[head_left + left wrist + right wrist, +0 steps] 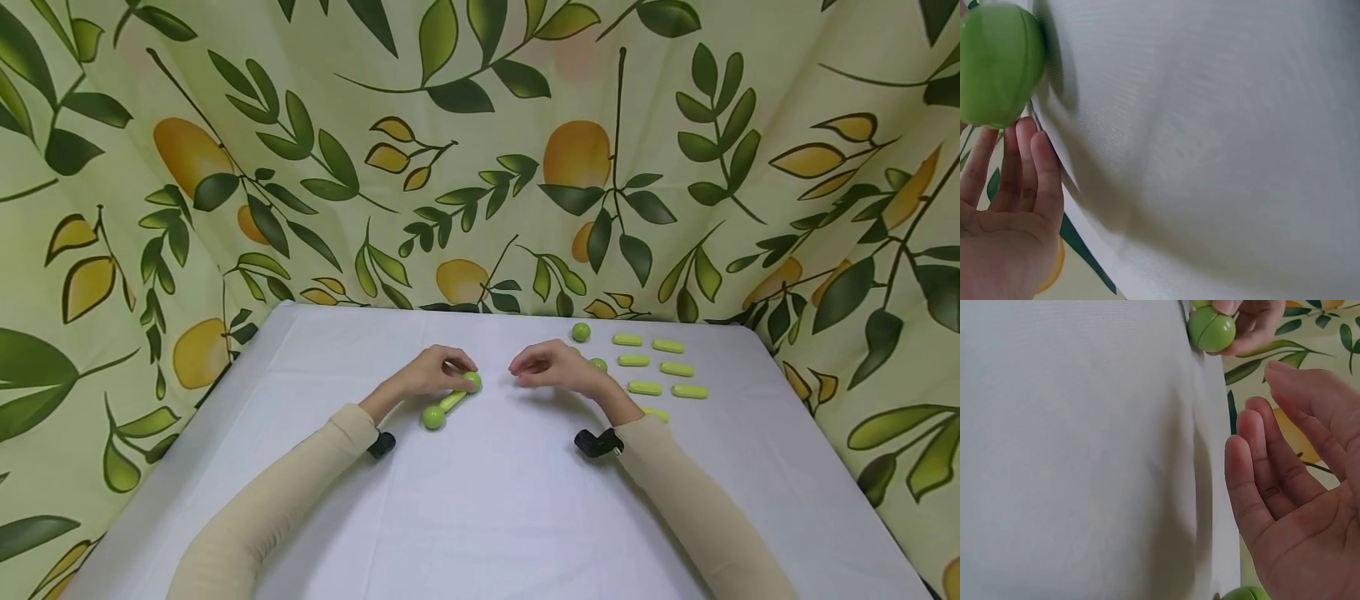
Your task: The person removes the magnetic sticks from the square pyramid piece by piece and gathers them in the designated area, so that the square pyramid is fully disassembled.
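While the left hand (pixel 435 372) pinches one two-ball dumbbell (pixel 452 402), the right hand (pixel 551 367) hovers open beside seven sticks (pixel 645 387).

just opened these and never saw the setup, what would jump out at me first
Probably the loud lemon-and-leaf patterned cloth backdrop behind the white-covered table. Next, mid-table, the left hand grips one green ball end of a small dumbbell-like piece, two green plastic balls joined by a yellow-green rod, while the empty right hand hovers beside it. Yellow-green plastic rods lie in rows at far right.
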Demonstrator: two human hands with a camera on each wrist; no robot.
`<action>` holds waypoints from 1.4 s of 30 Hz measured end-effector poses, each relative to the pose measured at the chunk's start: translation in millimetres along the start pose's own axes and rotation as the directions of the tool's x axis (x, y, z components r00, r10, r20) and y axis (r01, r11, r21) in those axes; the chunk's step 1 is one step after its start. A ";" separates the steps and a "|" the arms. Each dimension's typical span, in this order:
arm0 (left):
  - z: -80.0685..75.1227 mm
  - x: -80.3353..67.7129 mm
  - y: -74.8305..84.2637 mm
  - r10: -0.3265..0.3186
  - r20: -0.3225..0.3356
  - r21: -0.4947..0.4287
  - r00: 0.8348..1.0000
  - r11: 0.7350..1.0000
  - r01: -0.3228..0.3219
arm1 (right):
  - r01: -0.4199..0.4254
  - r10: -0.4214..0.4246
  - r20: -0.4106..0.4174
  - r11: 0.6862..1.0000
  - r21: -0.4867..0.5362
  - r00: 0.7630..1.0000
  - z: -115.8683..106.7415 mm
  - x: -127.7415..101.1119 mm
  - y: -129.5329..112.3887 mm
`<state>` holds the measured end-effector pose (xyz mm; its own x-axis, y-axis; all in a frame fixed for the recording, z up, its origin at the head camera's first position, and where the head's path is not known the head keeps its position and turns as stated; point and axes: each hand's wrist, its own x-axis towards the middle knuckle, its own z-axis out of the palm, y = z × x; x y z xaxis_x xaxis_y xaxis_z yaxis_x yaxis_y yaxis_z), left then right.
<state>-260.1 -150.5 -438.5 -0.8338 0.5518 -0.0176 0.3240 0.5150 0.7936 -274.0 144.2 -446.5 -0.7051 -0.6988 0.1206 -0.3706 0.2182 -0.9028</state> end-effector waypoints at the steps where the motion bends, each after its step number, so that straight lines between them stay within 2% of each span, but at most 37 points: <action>1: 0.9 0.5 0.4 0.004 0.004 -0.004 1.000 1.000 -0.004 | -0.002 0.002 -0.001 1.000 0.002 1.000 1.1 1.8 1.6; 9: 5.8 3.3 0.9 0.026 0.041 -0.014 0.999 1.000 -0.026 | 0.001 -0.001 0.003 1.000 0.012 1.000 8.1 12.8 4.2; 16: 3.7 -9.1 5.8 -0.054 0.014 0.036 0.998 0.998 0.053 | -0.041 0.041 -0.005 0.999 0.020 0.999 11.3 19.1 4.1; 20: 2.9 -20.0 7.4 -0.076 0.038 0.099 0.996 0.993 0.072 | -0.050 0.050 0.006 0.998 0.027 0.999 13.7 21.9 4.4; 23: 1.8 -24.7 5.7 -0.044 0.052 0.119 0.998 0.992 0.038 | -0.053 0.052 0.013 0.998 0.021 0.999 16.2 24.8 2.5; 28: -2.0 -24.3 -1.7 0.019 0.045 0.105 0.999 0.994 -0.023 | -0.056 0.055 0.033 0.998 0.030 0.998 22.7 33.0 -1.7; 34: -5.1 -22.4 -5.6 0.014 0.031 0.071 0.999 0.997 -0.016 | -0.036 0.034 0.080 0.999 0.030 0.996 35.8 43.9 -5.5; 42: -6.6 -22.9 -8.4 0.043 0.018 0.050 0.999 0.998 -0.044 | -0.057 0.054 0.102 0.998 0.023 0.993 44.5 47.4 -5.0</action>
<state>-246.7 -171.8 -440.7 -0.8109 0.5851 0.0052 0.3818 0.5224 0.7624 -278.6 79.7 -454.6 -0.6587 -0.7519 0.0285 -0.3156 0.2418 -0.9176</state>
